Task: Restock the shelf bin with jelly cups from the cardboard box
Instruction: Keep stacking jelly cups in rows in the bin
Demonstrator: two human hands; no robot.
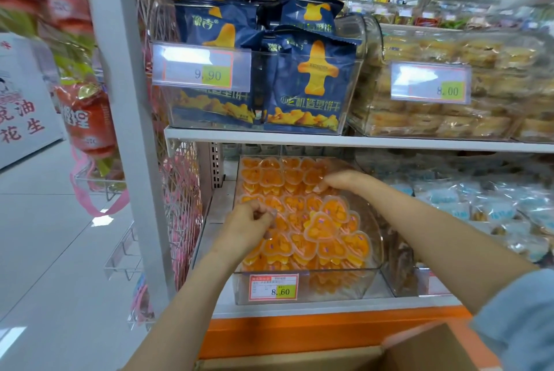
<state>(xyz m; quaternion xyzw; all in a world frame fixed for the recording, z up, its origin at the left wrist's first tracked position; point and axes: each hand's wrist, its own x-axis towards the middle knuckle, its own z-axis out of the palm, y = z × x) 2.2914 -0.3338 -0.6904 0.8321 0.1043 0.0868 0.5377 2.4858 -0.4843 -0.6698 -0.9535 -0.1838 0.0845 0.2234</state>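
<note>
- Shelf bin (332, 288), clear, is sitting on the lower shelf at frame centre, holding packed orange jelly cups (325, 229).
- Left hand (248, 226) is reaching into the bin's left side, curled fingers pinching a cup rim.
- Right hand (338, 180) is reaching to the back rows, bent fingertips touching cups; grip unclear.
- Cardboard box (425, 346) is lying open at bottom right.
</note>
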